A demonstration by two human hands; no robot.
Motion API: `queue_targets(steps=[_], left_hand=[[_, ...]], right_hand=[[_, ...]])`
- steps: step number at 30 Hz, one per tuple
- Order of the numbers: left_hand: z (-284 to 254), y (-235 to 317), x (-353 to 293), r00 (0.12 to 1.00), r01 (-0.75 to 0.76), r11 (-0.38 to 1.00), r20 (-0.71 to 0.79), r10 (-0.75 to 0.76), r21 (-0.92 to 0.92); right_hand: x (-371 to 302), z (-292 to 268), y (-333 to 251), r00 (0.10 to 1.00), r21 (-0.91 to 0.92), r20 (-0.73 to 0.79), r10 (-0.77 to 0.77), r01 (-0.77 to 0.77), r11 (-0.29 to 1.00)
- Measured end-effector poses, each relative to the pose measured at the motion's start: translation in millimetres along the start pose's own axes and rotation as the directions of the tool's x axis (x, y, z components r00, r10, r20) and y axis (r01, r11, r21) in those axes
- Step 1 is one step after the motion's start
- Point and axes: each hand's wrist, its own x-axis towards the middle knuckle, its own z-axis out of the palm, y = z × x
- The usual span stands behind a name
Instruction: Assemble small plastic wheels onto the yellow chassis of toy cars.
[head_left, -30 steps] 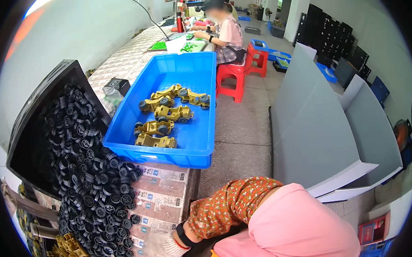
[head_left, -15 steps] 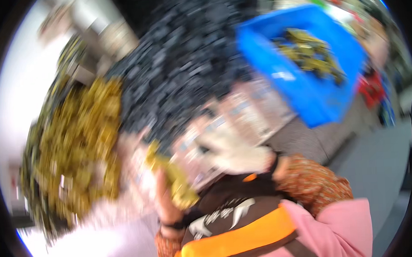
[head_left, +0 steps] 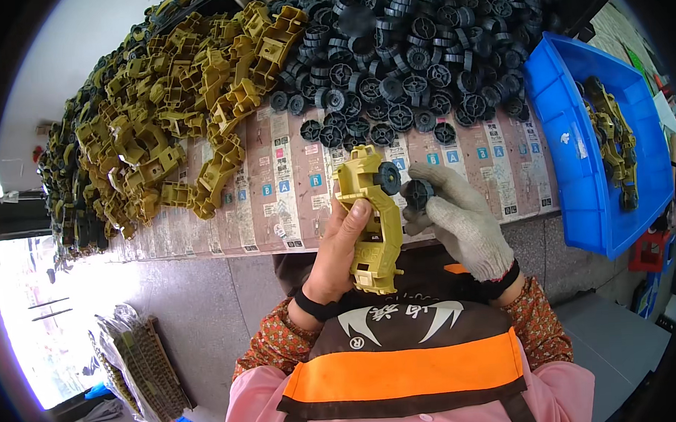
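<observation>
My bare left hand (head_left: 335, 250) is wrapped round a yellow-green plastic toy car chassis (head_left: 386, 228), its thumb pressed on the side. The chassis stands lengthwise, pointing away from me, above the table's near edge. One black toy wheel (head_left: 387, 178) sits at its far right side. A bare axle stub sticks out near its lower right end. In my right hand (head_left: 468, 224), which wears a pale knitted glove, a second black wheel (head_left: 418, 195) is pinched between the fingers, close beside the chassis. Whether this wheel touches the chassis I cannot tell.
Loose black wheels (head_left: 422, 60) are heaped across the far table. Yellow-green chassis (head_left: 149, 121) form a large pile at left. A blue bin (head_left: 568, 137) at right holds a few chassis with wheels. The patterned tabletop (head_left: 295, 175) ends just beyond my lap.
The view has swung and sharpened from a blur. My gloved right hand, earlier apart from the chassis, is now beside it with a wheel. The chassis in my left hand is now raised farther forward.
</observation>
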Motion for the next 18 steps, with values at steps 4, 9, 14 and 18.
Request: queue_targets(steps=[4,9,14,18], left_hand=[[0.5,-3.3,0.1,0.998,-0.019,0.999,-0.062,0.016,-0.034],[-2.0,-1.2,15.5,0.973,-0.156,0.986,-0.179,0.143,-0.062],[6.5,4.0,17.5,0.935,-0.285,0.958,-0.206,0.287,0.042],[5.8,-0.8,20.9,0.906,-0.353,0.93,-0.213,0.367,0.1]], right_hand=[[-2.9,-3.0,-0.5,1.0,0.001,0.025,0.0,0.0,1.0],[-10.3,1.3,2.7,0.987,-0.192,0.144,0.071,-0.043,0.98],[-10.1,4.7,8.9,0.982,-0.149,0.164,0.095,-0.071,0.986],[-9.6,10.6,5.2,0.984,-0.187,0.157,0.087,-0.057,0.981]])
